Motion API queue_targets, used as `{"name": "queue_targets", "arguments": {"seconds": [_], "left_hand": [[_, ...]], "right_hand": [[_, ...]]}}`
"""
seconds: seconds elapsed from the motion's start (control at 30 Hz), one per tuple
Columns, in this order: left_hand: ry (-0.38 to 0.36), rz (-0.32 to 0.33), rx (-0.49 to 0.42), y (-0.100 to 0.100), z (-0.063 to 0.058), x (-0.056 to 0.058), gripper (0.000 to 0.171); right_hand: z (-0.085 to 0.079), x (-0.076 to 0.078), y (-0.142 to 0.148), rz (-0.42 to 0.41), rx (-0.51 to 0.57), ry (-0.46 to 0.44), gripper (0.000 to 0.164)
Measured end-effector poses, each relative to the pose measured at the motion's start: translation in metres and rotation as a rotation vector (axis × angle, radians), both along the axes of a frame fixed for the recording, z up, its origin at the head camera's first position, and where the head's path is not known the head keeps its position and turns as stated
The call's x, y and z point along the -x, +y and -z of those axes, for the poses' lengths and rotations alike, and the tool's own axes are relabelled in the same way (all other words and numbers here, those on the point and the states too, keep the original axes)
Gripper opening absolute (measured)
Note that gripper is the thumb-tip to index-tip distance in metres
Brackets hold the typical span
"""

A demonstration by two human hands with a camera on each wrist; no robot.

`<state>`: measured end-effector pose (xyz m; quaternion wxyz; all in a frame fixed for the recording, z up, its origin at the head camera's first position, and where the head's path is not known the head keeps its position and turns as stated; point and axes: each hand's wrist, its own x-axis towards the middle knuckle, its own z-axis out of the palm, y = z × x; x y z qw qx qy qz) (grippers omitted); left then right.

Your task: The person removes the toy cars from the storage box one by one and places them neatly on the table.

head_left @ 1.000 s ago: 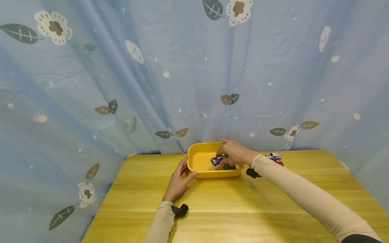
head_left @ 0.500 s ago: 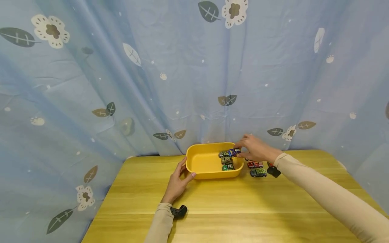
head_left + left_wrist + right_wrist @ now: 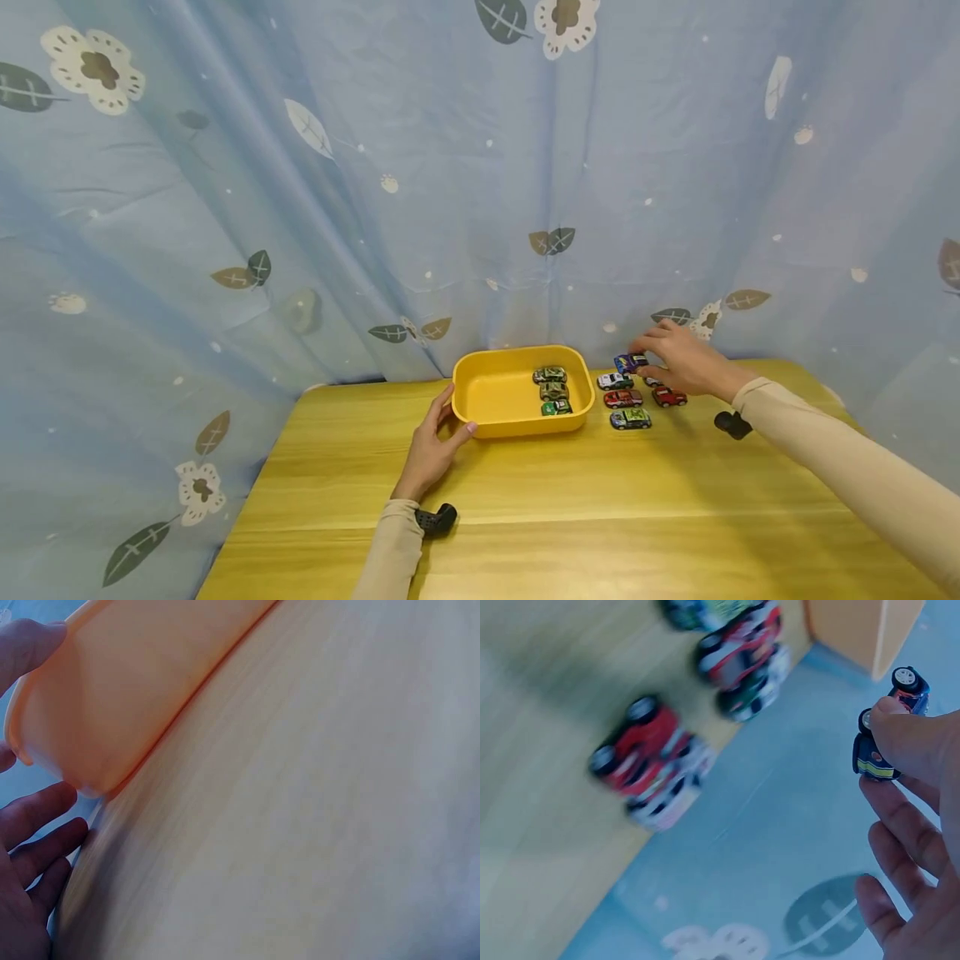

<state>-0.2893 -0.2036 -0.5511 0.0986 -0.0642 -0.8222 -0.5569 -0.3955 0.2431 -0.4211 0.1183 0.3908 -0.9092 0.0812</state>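
My right hand (image 3: 686, 358) pinches a small dark blue and purple toy car (image 3: 891, 724) between thumb and fingers, held above the far part of the table; its other fingers spread loosely. Below it are two toy cars, a red one (image 3: 669, 397) and a white one partly hidden by the hand. Just left of these stand a white car (image 3: 615, 382), a red car (image 3: 622, 399) and a green-and-blue car (image 3: 630, 419). My left hand (image 3: 429, 454) grips the left end of a yellow tray (image 3: 517, 428), thumb at the near rim. Three green toy cars (image 3: 554, 391) stand in its right end.
The wooden table (image 3: 525, 508) backs onto a blue curtain (image 3: 420, 167) with leaf and flower prints, close behind the tray and cars. Black wrist devices are worn on both arms, one below the left hand (image 3: 437, 521).
My right hand has carried the blue-purple toy car out of the tray to the right, over the cars on the table. My left hand has stayed at the tray's left end.
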Motion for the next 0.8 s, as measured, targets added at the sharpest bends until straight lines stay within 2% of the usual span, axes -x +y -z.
{"name": "queue_targets", "arguments": {"seconds": [0.2, 0.4, 0.63, 0.8], "left_hand": [[-0.005, 0.001, 0.002, -0.001, -0.002, 0.001, 0.083], [0.000, 0.002, 0.000, 0.000, 0.000, 0.001, 0.083], [0.003, 0.000, 0.000, -0.001, -0.001, -0.001, 0.082], [0.004, 0.004, 0.003, 0.000, -0.003, -0.001, 0.083]], "right_hand": [[0.005, -0.008, 0.034, 0.017, -0.048, -0.026, 0.029], [0.021, -0.020, 0.060, 0.045, -0.095, -0.059, 0.028], [0.044, -0.027, 0.069, 0.074, -0.080, -0.104, 0.027], [0.054, -0.030, 0.070, 0.087, -0.053, -0.088, 0.027]]}}
